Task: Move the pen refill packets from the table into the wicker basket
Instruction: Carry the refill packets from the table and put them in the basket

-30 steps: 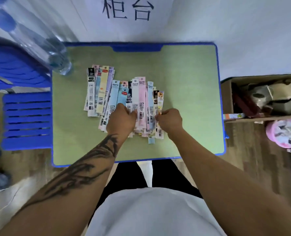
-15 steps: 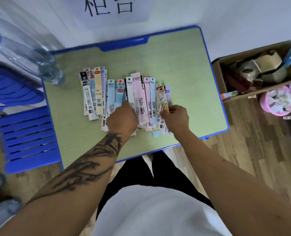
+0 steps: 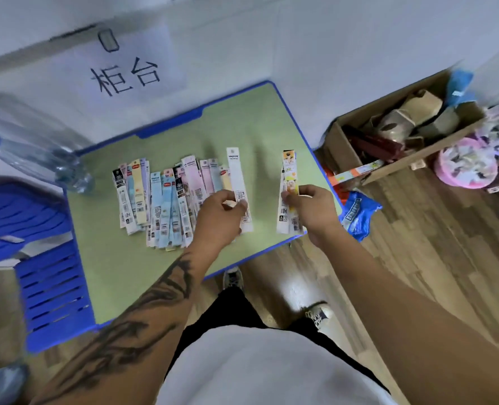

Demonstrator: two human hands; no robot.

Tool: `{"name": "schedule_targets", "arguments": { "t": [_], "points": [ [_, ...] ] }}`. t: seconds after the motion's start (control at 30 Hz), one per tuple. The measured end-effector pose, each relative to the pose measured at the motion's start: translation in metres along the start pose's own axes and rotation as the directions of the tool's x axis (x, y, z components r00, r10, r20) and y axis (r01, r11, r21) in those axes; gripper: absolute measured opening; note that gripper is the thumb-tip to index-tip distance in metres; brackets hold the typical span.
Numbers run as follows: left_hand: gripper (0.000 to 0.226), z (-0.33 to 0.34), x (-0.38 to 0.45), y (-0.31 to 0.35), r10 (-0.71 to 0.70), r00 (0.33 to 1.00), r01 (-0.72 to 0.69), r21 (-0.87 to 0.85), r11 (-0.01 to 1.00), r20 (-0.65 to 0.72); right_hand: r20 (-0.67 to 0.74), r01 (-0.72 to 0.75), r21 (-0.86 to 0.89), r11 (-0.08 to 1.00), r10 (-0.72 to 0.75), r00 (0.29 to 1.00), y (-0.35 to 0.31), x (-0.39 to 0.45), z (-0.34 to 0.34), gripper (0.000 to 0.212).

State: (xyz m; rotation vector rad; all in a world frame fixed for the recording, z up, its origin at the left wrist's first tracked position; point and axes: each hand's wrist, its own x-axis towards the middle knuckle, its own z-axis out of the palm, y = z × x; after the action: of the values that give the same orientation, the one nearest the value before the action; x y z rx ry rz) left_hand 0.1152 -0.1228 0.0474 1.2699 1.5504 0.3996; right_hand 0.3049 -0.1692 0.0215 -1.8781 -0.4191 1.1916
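Refill packets (image 3: 166, 200) mostly lie fanned across my green table (image 3: 119, 276) — this is the pick-up step. My left hand (image 3: 222, 217) pinches one white packet (image 3: 239, 182); my right hand (image 3: 312, 211) grips a small bunch (image 3: 287, 182), fingers curled. Next calls for finding the wicker basket — I can't see it here.

The pen refill packets (image 3: 166, 200) are showing glossy printed plastic fronts, lying on the table (image 3: 242, 133), whose matt green top is sitting inside a smooth blue plastic rim. Right of the table, a cardboard box (image 3: 341, 147) is looking dull and rough above a grained wooden floor (image 3: 417, 244). Left of the table, a clear plastic bottle (image 3: 38, 147) is glinting.
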Motion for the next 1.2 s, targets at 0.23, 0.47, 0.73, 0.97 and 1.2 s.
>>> {"name": "schedule_targets", "arguments": {
  "t": [0.23,0.47,0.73,0.97,1.2],
  "points": [
    [0.015,0.147,-0.065,0.080,0.129,0.961,-0.122,-0.045,0.992,0.245,-0.104,0.092,0.254,0.963,-0.067,0.992,0.009,-0.038,-0.176,0.010],
    [0.009,0.300,-0.153,0.130,0.210,0.855,-0.244,0.010,0.970,0.473,-0.333,0.180,0.403,0.897,-0.039,0.942,0.055,-0.086,-0.345,0.009],
    [0.005,0.417,-0.203,0.164,0.189,0.703,-0.355,0.107,0.929,0.686,-0.489,0.228,0.578,0.783,0.109,0.865,0.105,-0.102,-0.464,0.025],
    [0.015,0.551,-0.200,0.218,0.150,0.593,-0.371,0.103,0.923,0.791,-0.557,0.262,0.655,0.709,0.218,0.802,0.119,-0.074,-0.567,0.029],
    [0.016,0.690,-0.189,0.304,0.134,0.498,-0.315,0.035,0.948,0.857,-0.570,0.225,0.680,0.698,0.310,0.761,0.080,-0.032,-0.693,0.016]
  ]
}}
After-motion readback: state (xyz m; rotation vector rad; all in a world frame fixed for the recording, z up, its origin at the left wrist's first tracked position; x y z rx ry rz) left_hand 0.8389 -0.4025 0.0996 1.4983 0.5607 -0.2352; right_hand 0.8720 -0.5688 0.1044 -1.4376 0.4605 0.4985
